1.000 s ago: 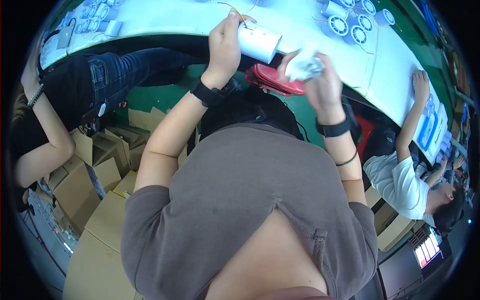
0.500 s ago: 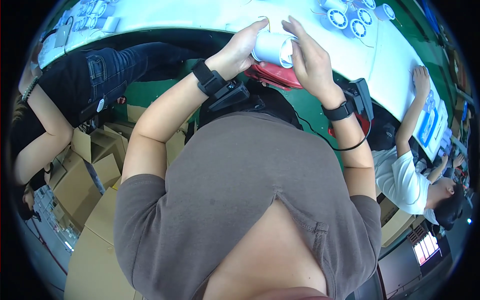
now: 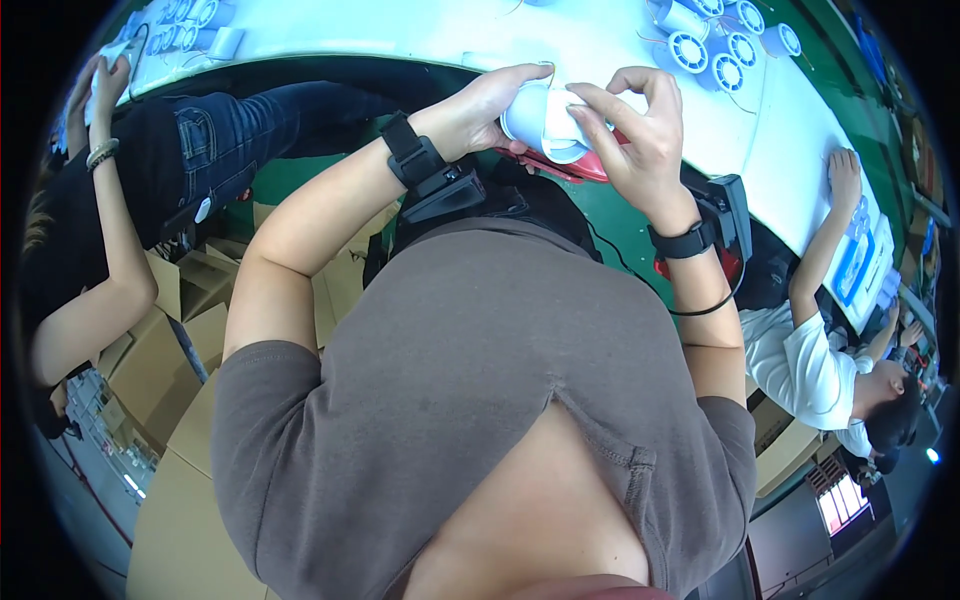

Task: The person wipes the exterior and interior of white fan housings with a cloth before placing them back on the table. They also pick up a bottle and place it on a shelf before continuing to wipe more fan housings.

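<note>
My left hand (image 3: 488, 108) is wrapped round a pale white cylinder (image 3: 525, 117), holding it at the table's near edge. A thin wire sticks up by my left thumb. With thumb and index finger, my right hand (image 3: 638, 140) pinches a thin white sheet-like piece (image 3: 562, 122) that lies against the cylinder's right end. Whether this piece is paper, cloth or film I cannot tell. The cylinder lies tilted, its right end toward me.
Several white cylinders with spoked ends (image 3: 725, 72) and thin wires stand at the far right of the white table (image 3: 400, 40). More cylinders (image 3: 190, 38) lie far left. Co-workers flank me. Cardboard boxes (image 3: 165, 370) are below left; a red seat (image 3: 575, 168) lies under my hands.
My right hand has gone from spread fingers beside the cylinder to a pinch on the white piece, which now lies across the end. The left co-worker's hands have risen into view.
</note>
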A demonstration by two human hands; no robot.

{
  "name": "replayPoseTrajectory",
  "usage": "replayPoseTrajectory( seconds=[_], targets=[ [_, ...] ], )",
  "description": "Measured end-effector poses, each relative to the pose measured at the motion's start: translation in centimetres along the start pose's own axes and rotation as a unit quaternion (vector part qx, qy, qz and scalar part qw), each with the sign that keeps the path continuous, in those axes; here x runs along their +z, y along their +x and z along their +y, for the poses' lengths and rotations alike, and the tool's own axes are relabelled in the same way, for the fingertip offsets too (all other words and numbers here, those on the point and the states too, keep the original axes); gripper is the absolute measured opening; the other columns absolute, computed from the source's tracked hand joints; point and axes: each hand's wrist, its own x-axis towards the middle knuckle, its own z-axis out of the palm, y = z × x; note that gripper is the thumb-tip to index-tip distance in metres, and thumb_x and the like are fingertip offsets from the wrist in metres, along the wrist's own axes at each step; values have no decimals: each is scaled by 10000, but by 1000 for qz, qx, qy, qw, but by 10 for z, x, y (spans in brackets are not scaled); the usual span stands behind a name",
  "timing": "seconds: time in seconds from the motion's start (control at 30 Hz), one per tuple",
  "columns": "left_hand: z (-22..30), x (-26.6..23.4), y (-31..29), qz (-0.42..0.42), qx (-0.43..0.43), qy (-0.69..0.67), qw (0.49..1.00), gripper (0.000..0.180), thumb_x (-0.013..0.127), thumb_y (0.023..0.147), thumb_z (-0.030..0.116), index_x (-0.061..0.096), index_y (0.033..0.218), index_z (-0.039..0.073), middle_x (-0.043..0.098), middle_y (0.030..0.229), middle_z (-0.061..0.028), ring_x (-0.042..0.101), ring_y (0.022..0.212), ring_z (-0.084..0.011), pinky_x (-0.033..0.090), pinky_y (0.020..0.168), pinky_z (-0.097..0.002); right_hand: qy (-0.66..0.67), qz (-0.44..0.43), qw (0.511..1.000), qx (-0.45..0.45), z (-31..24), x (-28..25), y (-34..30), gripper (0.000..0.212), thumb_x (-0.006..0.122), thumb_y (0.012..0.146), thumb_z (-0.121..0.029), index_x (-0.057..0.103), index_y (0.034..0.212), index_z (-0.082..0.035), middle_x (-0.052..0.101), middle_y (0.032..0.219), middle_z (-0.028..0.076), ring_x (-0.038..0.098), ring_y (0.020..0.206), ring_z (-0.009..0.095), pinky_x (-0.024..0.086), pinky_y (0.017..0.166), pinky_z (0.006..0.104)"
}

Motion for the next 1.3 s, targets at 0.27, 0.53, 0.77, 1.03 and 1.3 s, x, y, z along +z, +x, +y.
replayPoseTrajectory(
  seconds=[0.27, 0.53, 0.77, 1.03, 1.3],
  targets=[
    [6, 3, -2, -14, 46, 62, 997, 351, 401, 837, 348, 463, 998, 42, 581, 802, -82, 575, 702, -148, 399, 417, -234, -15, -146, 988, 51, 2, -8, -4, 248, 629, 683, -116, 575, 905, -20, 505, 651, 88, 489, 582, 192, 392, 590, 264],
    [6, 2, 9, 137, 632, 394, 652, 345, 457, 827, 285, 460, 1026, 3, 569, 817, -68, 573, 696, -113, 446, 481, -197, 617, -22, 552, 560, -24, 22, -31, 262, 476, 819, -171, 477, 984, 33, 532, 708, 96, 512, 590, 187, 436, 573, 282],
    [-9, 19, -1, -69, 445, 152, 880, 403, 572, 766, 228, 444, 1055, -22, 561, 868, -85, 560, 723, -129, 455, 628, -236, 849, 85, 295, 430, -21, 21, -47, 323, 424, 840, -136, 363, 1102, 43, 524, 903, 170, 554, 733, 198, 460, 599, 280],
    [1, 30, -19, -48, 417, 223, 880, 524, 670, 675, 221, 434, 1083, -9, 547, 939, -102, 546, 841, -167, 440, 729, -277, 550, 59, 602, 576, 2, -8, -51, 237, 441, 825, -82, 464, 1023, 43, 536, 836, 94, 525, 725, 166, 426, 620, 248],
    [-4, 12, -10, 96, 549, 530, 640, 544, 689, 569, 212, 480, 1022, -7, 544, 943, -138, 504, 872, -273, 392, 777, -349, 40, -64, 992, 100, -27, -39, 3, 139, 538, 748, -21, 535, 882, 16, 493, 673, 56, 476, 608, 119, 387, 522, 244]
  ],
)
